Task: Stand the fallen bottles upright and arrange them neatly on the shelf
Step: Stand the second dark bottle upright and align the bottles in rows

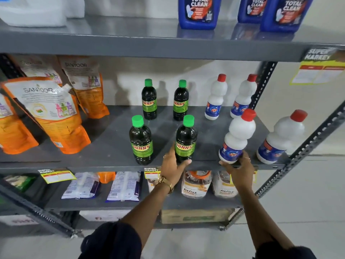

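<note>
Two bare forearms reach up from the bottom of the view to the middle shelf (104, 144) of a grey metal rack. The left hand (170, 168), with a gold bracelet at the wrist, wraps the base of the front right green bottle (185, 141), thumb on its near side and fingers behind; the bottle stands upright near the shelf's front edge. The right hand (238, 170) grips the base of the front white bottle (238, 137), which has a red cap and blue label and leans to the right, its foot at the front edge. Just left of the held green bottle a second green bottle (141, 142) stands upright and free. At the far right front, another white bottle (281, 139) stands, also leaning right in this wide view. Behind, two green bottles (149, 100) and two white bottles (215, 99) stand upright in a back row. Orange pouches (54, 116) fill the shelf's left part. On the shelf above stand blue jugs (198, 13).
</note>
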Tool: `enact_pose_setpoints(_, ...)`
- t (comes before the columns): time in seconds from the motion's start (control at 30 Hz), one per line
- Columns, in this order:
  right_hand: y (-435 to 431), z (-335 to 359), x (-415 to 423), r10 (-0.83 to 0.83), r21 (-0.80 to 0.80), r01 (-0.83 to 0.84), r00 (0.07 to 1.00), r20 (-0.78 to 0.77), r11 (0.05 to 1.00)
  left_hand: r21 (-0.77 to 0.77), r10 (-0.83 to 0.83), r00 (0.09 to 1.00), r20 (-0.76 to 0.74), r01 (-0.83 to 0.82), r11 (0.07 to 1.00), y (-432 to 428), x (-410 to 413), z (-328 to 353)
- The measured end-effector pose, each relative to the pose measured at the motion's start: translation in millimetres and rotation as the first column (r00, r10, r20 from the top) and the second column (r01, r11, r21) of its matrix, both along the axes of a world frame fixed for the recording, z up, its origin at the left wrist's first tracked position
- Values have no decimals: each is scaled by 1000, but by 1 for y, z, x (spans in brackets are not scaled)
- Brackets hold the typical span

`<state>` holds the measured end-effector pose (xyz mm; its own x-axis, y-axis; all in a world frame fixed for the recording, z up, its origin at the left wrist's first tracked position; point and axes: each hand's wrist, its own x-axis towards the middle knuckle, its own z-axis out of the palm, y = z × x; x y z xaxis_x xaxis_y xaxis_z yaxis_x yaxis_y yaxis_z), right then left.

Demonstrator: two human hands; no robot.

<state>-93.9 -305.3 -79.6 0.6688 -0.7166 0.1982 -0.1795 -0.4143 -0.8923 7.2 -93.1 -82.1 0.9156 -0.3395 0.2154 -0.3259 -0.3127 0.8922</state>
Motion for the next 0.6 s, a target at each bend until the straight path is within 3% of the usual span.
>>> enact_pose_setpoints(0.3,-2,-4,0,1,-26,-1,1000,-10,1000,50,253,962,99,-259,965,-21,-16,-2)
enact_pose_setpoints(0.6,0,-2,-1,31,-43,-31,1000,2,999,141,201,978,58,-207,968,-16,-14,-2)
